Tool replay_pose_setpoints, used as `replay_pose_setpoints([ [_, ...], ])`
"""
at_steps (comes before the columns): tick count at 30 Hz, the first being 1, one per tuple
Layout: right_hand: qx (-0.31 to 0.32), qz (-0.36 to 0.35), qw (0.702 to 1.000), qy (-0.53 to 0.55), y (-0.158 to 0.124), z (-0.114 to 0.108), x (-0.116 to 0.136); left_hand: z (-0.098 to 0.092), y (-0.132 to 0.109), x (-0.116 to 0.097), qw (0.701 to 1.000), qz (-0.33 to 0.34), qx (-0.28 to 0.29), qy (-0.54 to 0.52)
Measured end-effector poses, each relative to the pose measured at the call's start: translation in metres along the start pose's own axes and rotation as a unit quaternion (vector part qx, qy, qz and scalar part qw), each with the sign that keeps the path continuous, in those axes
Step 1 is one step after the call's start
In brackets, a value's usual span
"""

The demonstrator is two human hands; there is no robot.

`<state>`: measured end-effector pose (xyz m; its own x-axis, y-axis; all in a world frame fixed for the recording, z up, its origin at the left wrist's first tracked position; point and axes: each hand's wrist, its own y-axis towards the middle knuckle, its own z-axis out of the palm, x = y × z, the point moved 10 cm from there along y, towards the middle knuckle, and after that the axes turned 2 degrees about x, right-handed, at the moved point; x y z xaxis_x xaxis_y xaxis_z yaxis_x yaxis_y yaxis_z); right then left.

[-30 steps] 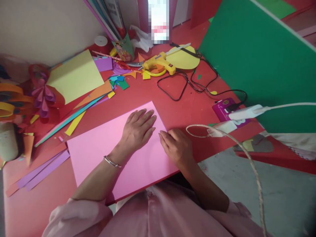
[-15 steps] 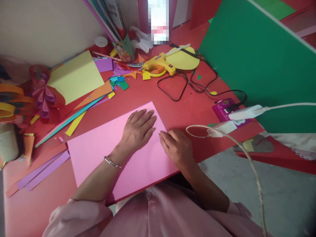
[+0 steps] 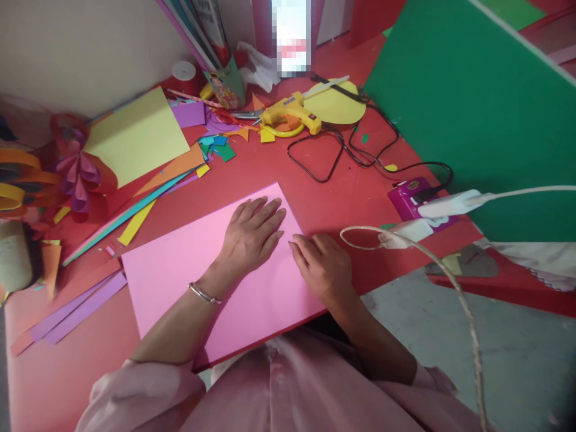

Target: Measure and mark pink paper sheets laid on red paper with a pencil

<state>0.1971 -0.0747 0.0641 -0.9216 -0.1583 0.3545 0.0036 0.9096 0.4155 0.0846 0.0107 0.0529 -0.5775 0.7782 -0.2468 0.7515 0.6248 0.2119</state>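
Observation:
A large pink sheet of paper [image 3: 180, 288] lies at an angle along the front of the red table. My left hand [image 3: 252, 234] rests palm down on its upper right part, fingers stretched out and slightly apart. Close by, my right hand [image 3: 324, 264] lies across the sheet's right edge. Its fingers are curled, with the thumb and index fingertips close together over the paper. Whatever those fingers might hold is hidden.
Behind the sheet lie a yellow glue gun [image 3: 292, 111], scissors [image 3: 246, 115] and coloured paper scraps [image 3: 220, 147]. A purple box [image 3: 409, 198] with white plugs and cables sits right. A green board [image 3: 477, 132] rises there. Purple strips [image 3: 85, 309] lie left.
The view has shifted very slightly. Both hands and the pink sheet stay practically where they were.

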Motion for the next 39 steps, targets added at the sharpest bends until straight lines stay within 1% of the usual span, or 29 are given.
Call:
replay_pose_setpoints([
  [3, -0.009, 0.0, 1.0, -0.009, -0.001, -0.001, 0.0, 0.0, 0.0, 0.0, 1.0, -0.003, 0.002, -0.006],
  [7, -0.004, -0.007, 1.0, -0.015, 0.0, 0.0, 0.001, 0.001, 0.0, 0.0, 1.0, -0.006, 0.007, -0.007],
  [13, -0.007, -0.012, 1.0, -0.006, 0.0, -0.001, 0.002, -0.001, 0.0, -0.001, 1.0, 0.005, -0.006, 0.003],
  [17, -0.002, -0.013, 1.0, -0.002, -0.001, 0.0, 0.002, 0.001, 0.0, 0.0, 1.0, -0.004, 0.004, -0.004],
  [25, -0.003, -0.01, 1.0, 0.004, 0.0, -0.001, 0.002, 0.0, 0.001, -0.001, 1.0, -0.006, 0.002, -0.005],
  [31, -0.007, -0.01, 1.0, 0.008, 0.002, -0.001, 0.001, -0.002, 0.0, -0.006, 1.0, 0.006, -0.022, 0.011],
  [35, 0.016, -0.009, 1.0, 0.004, 0.002, 0.002, 0.0, -0.003, 0.0, -0.009, 0.999, 0.005, -0.023, 0.031],
  [39, 0.039, -0.017, 0.999, -0.002, 0.002, 0.001, 0.008, -0.004, 0.0, -0.01, 0.999, 0.007, -0.021, 0.043],
])
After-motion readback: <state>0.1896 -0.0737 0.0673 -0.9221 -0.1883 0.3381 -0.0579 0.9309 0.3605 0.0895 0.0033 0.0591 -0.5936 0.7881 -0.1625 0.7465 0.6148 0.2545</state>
